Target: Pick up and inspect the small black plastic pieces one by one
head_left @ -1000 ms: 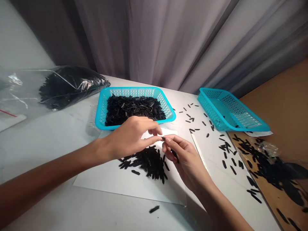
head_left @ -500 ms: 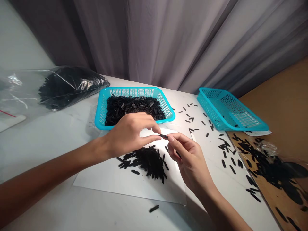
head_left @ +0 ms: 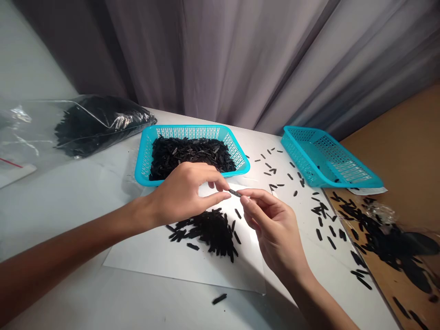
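My right hand [head_left: 273, 220] pinches a small narrow black strip [head_left: 235, 193] between thumb and forefinger. Fine pale marks or slots show on the strip's upper face. At its other end is my left hand [head_left: 192, 190], forefinger tip touching the strip and thumb slightly apart below. Both hands are above a white sheet [head_left: 137, 256], on which a loose pile of similar black strips [head_left: 213, 231] lies. Just behind my left hand stands a blue plastic basket [head_left: 242, 167] heaped with black strips [head_left: 192, 153], some with shiny faces.
A clear plastic bag [head_left: 103, 123] full of black pieces lies at the left. A second blue basket [head_left: 357, 178] stands at the right, with a few strips in it. Stray strips [head_left: 321, 211] are scattered on the white table and brown board [head_left: 381, 284]. Grey curtains [head_left: 220, 59] hang behind.
The strip has tilted and turned so that its marked face shows. My left thumb and forefinger have loosened slightly around its end. The piles and baskets are unchanged.
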The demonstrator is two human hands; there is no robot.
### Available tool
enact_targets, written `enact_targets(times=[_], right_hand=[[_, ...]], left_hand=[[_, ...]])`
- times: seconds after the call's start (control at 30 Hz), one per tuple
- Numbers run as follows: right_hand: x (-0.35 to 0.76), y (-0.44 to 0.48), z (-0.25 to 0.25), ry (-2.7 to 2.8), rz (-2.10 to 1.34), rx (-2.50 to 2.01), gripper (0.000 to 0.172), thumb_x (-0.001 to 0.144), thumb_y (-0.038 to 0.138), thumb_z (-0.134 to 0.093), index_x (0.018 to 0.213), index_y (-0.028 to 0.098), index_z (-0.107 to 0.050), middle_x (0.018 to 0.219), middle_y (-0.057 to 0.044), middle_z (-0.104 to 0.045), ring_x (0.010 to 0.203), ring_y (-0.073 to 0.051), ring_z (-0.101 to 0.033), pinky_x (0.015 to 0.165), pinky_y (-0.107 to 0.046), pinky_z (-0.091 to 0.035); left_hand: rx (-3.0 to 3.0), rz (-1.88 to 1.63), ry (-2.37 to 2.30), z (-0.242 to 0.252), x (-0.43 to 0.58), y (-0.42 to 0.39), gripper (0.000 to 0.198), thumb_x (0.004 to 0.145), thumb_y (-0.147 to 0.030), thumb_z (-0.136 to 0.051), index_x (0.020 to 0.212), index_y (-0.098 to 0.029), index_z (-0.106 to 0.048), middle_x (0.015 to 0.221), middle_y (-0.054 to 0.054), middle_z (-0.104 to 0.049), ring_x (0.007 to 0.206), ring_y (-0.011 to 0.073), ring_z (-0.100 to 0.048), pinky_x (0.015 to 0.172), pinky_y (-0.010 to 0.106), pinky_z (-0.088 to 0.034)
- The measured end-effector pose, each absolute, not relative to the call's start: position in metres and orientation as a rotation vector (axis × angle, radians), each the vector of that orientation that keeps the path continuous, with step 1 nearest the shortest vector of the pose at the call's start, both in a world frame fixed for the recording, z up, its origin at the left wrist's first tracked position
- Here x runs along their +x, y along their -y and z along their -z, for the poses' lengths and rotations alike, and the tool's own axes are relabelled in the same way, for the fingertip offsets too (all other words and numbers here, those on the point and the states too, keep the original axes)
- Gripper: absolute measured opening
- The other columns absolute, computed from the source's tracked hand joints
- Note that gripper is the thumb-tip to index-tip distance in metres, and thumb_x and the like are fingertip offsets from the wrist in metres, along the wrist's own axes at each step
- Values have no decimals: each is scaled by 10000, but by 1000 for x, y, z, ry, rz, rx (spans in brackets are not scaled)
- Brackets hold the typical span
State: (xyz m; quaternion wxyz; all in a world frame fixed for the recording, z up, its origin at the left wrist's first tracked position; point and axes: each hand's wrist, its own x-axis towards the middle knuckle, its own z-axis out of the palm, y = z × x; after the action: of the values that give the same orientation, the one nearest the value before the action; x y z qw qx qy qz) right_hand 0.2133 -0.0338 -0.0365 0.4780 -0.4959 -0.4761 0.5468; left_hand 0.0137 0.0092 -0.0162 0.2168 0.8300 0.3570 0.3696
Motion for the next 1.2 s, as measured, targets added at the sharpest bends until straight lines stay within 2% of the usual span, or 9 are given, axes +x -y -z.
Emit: enact_targets(times=[0.1, 0.63, 0.8, 0.93, 1.07, 1.2], right_hand=[[213, 34, 37, 1183, -1310, -1204, 123, 869, 347, -727, 928, 244, -757, 613, 45, -474, 566, -109, -333, 513, -279, -234], [215, 33, 34, 1276, -1228, -1244, 134, 877, 357, -701, 949, 249, -731, 605, 47, -457, 562, -122, -380, 512, -288, -251], [227, 21, 32, 1695, -929, -1553, 147, 888, 349, -639, 889, 222, -712, 577, 48, -456, 508, -124, -386, 507, -286, -282], [238, 12, 42, 2071, -621, -1811, 127, 820, 326, -675, 774, 213, -710, 492, 32, -487, 462, -150, -421, 486, -284, -267], [241, 11, 50, 2212, -535, -1830, 52, 748, 239, -698, 701, 218, -709, 481, 12, -554, 432, -155, -453, 467, -268, -254], [234, 16, 47, 2220, -563, -1739, 116, 828, 235, -632, 742, 220, -709, 481, 32, -525, 424, -135, -437, 460, -263, -282]], left_hand=[[2308, -1044, -972, 16, 14, -9, 95, 833, -218, -757, 906, -161, -736, 813, 0, -730, 766, 133, -665, 729, 261, -514], [2372, -1060, -953, 14, 15, -9, 23, 858, -199, -723, 858, -177, -732, 793, 3, -742, 747, 141, -674, 713, 267, -519], [2400, -1120, -1494, 14, -1, -25, 76, 850, -255, -721, 797, -200, -731, 809, 18, -754, 753, 196, -677, 704, 332, -490], [2473, -1072, -1787, 14, -12, -34, 86, 837, -297, -732, 864, -215, -720, 842, 45, -749, 798, 251, -668, 712, 376, -463], [2582, -1065, -1637, 13, -5, -28, 120, 873, -318, -705, 870, -198, -702, 851, 41, -747, 799, 227, -666, 750, 366, -460], [2623, -904, -1260, 16, 6, -17, 132, 885, -308, -698, 910, -180, -714, 895, 26, -740, 843, 208, -663, 779, 343, -470]])
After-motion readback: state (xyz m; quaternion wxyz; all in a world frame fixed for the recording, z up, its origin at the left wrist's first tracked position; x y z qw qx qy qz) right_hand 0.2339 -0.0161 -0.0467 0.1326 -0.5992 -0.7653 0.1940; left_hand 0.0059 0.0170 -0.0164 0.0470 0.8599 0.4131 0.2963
